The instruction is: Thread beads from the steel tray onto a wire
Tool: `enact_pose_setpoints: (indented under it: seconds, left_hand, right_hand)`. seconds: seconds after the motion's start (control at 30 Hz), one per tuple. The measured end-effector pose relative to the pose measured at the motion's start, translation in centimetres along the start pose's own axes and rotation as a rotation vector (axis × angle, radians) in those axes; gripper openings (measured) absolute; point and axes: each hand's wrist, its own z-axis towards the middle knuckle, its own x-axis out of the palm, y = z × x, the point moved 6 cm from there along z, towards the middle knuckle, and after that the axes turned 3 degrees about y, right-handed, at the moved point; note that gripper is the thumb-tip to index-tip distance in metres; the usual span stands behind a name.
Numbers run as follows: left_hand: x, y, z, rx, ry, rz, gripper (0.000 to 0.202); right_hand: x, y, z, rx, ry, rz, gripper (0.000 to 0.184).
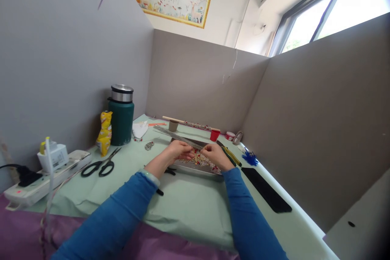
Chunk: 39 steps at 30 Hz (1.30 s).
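Both hands are over a shallow metal tray (201,172) of loose beads (199,159) in gold, red and clear colours. A bundle of thin, straight metal wires (170,133) slants from the upper left down to my fingers. My left hand (179,150) is closed along the bundle, its fingers partly curled. At the wires' near end, the thumb and fingertips of my right hand (215,155) are pinched together. Whatever small piece lies right at the fingertips is too fine to make out. Beside the tray, just right of my right hand, lie yellow-and-black pliers (232,157).
Black-handled scissors (102,166), a green flask (122,120), a yellow packet (105,134) and a power strip (27,191) occupy the left. Behind the tray stand a brown cup (173,125) and a red cup (215,135). A black strip (266,190) lies right. Grey partitions enclose the table.
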Motion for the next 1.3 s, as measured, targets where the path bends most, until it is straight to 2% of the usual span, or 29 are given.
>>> enact_pose_setpoints:
  seconds: [0.13,0.23,0.33,0.47,0.57,0.7,0.83,0.93,1.0,1.13,1.3]
  left_hand:
    - [0.1,0.0,0.0,-0.004,-0.007,-0.009,0.014]
    - [0.2,-0.2,-0.2,-0.004,-0.025,-0.011,0.013]
    - [0.3,-0.3,-0.4,-0.006,-0.028,-0.015,0.011]
    - [0.2,-0.2,-0.2,0.003,-0.012,-0.012,0.012]
    - [0.1,-0.1,-0.1,0.014,-0.008,-0.011,0.017]
    - [0.0,0.0,0.0,0.017,0.003,-0.010,0.020]
    - [-0.1,0.1,0.0,0.012,0.011,0.006,0.019]
    - [0.0,0.0,-0.1,0.015,0.008,0.008,0.016]
    - [0.1,-0.1,-0.2,0.015,0.005,0.003,0.014]
    - [0.2,-0.2,-0.3,0.016,0.010,0.009,0.013]
    - [0.0,0.1,0.0,0.015,0.018,0.019,0.014]
  right_hand:
    - [0.5,-1.3,0.0,0.131,0.056,-0.192,0.014]
    - [1.1,-2.0,0.1,0.191,0.076,-0.249,0.013]
    - [1.3,-1.7,0.4,0.168,0.081,-0.245,0.014]
    - [0.2,-1.8,0.5,0.144,0.021,-0.216,0.021]
    - [-0.3,-2.5,0.3,0.151,0.015,-0.212,0.019]
    - [0.1,-2.1,-0.1,0.112,0.087,-0.167,0.014]
    - [1.1,-0.6,-0.8,0.031,0.206,-0.090,0.019]
    - [1.9,-0.1,-0.9,0.028,0.291,-0.066,0.021]
    - [1.7,-0.4,-0.5,0.068,0.235,-0.088,0.021]
    - [0.4,-1.4,0.4,0.153,0.033,-0.136,0.023]
    - [0.4,-1.7,0.3,0.134,0.028,-0.144,0.018]
